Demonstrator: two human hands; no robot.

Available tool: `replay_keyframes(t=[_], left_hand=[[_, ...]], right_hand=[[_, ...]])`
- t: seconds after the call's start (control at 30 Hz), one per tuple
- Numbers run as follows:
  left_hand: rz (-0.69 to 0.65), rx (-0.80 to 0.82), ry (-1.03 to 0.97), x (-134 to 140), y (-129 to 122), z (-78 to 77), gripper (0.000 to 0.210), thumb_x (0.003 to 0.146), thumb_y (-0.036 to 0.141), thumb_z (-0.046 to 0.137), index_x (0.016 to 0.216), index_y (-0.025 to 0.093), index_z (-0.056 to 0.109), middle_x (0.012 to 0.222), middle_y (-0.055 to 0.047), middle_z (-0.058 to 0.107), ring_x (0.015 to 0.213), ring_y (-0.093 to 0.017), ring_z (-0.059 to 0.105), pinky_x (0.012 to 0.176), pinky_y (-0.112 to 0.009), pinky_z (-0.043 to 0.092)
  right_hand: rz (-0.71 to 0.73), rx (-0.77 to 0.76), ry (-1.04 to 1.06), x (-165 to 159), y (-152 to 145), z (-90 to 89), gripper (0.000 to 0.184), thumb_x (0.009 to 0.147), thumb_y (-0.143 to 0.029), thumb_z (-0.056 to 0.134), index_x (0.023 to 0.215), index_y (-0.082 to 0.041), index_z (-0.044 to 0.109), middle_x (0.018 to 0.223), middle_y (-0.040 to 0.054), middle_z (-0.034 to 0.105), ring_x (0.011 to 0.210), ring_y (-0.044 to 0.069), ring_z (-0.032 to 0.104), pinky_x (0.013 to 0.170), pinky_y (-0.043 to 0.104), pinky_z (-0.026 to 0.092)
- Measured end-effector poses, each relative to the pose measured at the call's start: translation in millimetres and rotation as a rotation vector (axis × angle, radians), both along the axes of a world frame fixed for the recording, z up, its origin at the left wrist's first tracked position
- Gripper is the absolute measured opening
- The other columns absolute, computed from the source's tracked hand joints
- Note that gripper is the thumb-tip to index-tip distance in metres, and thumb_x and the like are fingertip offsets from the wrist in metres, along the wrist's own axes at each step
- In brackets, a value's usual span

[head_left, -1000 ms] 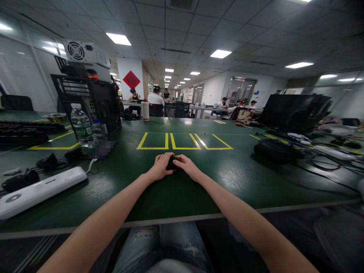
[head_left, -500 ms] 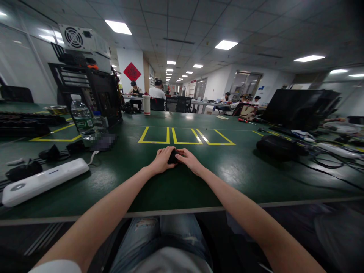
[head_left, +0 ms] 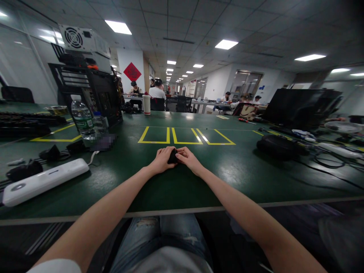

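A small, dark, rounded object (head_left: pixel 172 156) sits between my two hands on the green table (head_left: pixel 182 185); its kind is hard to tell. My left hand (head_left: pixel 162 159) wraps it from the left, with the fingers over the far side and the thumb at the near side. From the right, my right hand (head_left: pixel 188 157) pinches at its edge with thumb and fingertips. Much of the object is covered by my fingers. Just beyond the hands, yellow tape outlines (head_left: pixel 186 143) mark the tabletop.
At left are a white power strip (head_left: pixel 47 182), a water bottle (head_left: pixel 82 117) and an open computer case (head_left: pixel 93 91). To the right lie a black pouch (head_left: pixel 280 147), cables and a dark monitor (head_left: pixel 303 108). A white cup (head_left: pixel 146 105) stands at the far edge. People sit beyond.
My hands and the dark object stay practically in place. In the background, some people have shifted.
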State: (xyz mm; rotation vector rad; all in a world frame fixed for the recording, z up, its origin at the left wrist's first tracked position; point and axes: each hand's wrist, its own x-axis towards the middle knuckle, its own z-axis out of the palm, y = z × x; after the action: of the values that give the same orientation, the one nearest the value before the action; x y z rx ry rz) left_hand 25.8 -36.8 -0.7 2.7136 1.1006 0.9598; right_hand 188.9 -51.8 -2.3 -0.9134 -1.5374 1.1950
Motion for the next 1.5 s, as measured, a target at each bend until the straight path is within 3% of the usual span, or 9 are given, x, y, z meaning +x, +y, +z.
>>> replay_keyframes(t=[0.3,0.53,0.67,0.9,1.03,1.17,1.4,1.5], left_hand=[[-0.017,0.006,-0.011,-1,3,-2.1,0.054,0.066,0.03,0.059,0.112,0.021,0.033,0.11,-0.006,0.046,0.105,-0.024,0.043,0.092,-0.041,0.026],[-0.008,-0.004,-0.008,0,2,-0.7,0.055,0.065,0.031,0.06,0.112,0.021,0.033,0.109,-0.006,0.046,0.104,-0.024,0.043,0.091,-0.041,0.026],[-0.01,-0.004,-0.001,-1,2,-0.7,0.055,0.066,0.032,0.059,0.113,0.021,0.033,0.11,-0.006,0.046,0.106,-0.024,0.042,0.092,-0.041,0.026],[0.004,0.001,0.006,-1,5,-2.6,0.056,0.065,0.032,0.059,0.113,0.021,0.032,0.11,-0.006,0.046,0.104,-0.024,0.044,0.091,-0.04,0.027],[-0.004,0.001,0.003,0,5,-2.3,0.056,0.065,0.033,0.059,0.113,0.021,0.032,0.111,-0.006,0.046,0.105,-0.024,0.043,0.092,-0.04,0.026],[-0.013,-0.013,0.006,-1,5,-1.6,0.056,0.066,0.032,0.059,0.113,0.021,0.032,0.111,-0.006,0.046,0.106,-0.024,0.042,0.092,-0.04,0.026],[-0.004,-0.006,0.002,-1,5,-2.9,0.056,0.065,0.03,0.059,0.113,0.021,0.032,0.11,-0.006,0.046,0.105,-0.024,0.043,0.091,-0.04,0.026],[0.002,-0.01,-0.002,0,6,-3.1,0.056,0.065,0.032,0.059,0.113,0.021,0.032,0.11,-0.007,0.046,0.105,-0.024,0.043,0.091,-0.041,0.027]], right_hand=[[0.078,0.131,-0.029,2,-11,6.2,0.029,0.066,-0.028,0.061,0.09,-0.021,0.048,0.093,0.0008,0.053,0.092,0.014,0.052,0.085,0.032,0.041],[-0.007,0.058,-0.066,-1,-4,2.9,0.027,0.072,-0.035,0.053,0.095,-0.022,0.045,0.084,0.0009,0.053,0.077,0.014,0.053,0.07,0.032,0.046],[-0.006,0.053,-0.117,-1,-2,0.8,0.028,0.074,-0.035,0.051,0.097,-0.02,0.046,0.093,0.0036,0.052,0.085,0.016,0.052,0.074,0.035,0.045],[0.052,0.224,-0.076,1,-4,0.1,0.026,0.071,-0.028,0.056,0.094,-0.02,0.046,0.096,0.0017,0.051,0.096,0.013,0.05,0.088,0.032,0.04],[-0.026,0.172,-0.081,-1,-2,2.1,0.023,0.072,-0.031,0.055,0.09,-0.019,0.046,0.089,0.0017,0.052,0.088,0.014,0.051,0.082,0.033,0.043],[-0.038,0.091,-0.145,-1,0,2.2,0.03,0.073,-0.032,0.053,0.098,-0.019,0.044,0.097,0.0047,0.05,0.087,0.015,0.052,0.08,0.036,0.044],[0.072,0.206,-0.136,1,-5,2.1,0.029,0.073,-0.028,0.053,0.099,-0.021,0.043,0.096,0.0025,0.049,0.093,0.014,0.051,0.085,0.034,0.041],[0.02,0.24,-0.11,0,-4,2.3,0.02,0.075,-0.031,0.051,0.09,-0.021,0.046,0.091,0.0014,0.05,0.092,0.014,0.05,0.083,0.033,0.042]])
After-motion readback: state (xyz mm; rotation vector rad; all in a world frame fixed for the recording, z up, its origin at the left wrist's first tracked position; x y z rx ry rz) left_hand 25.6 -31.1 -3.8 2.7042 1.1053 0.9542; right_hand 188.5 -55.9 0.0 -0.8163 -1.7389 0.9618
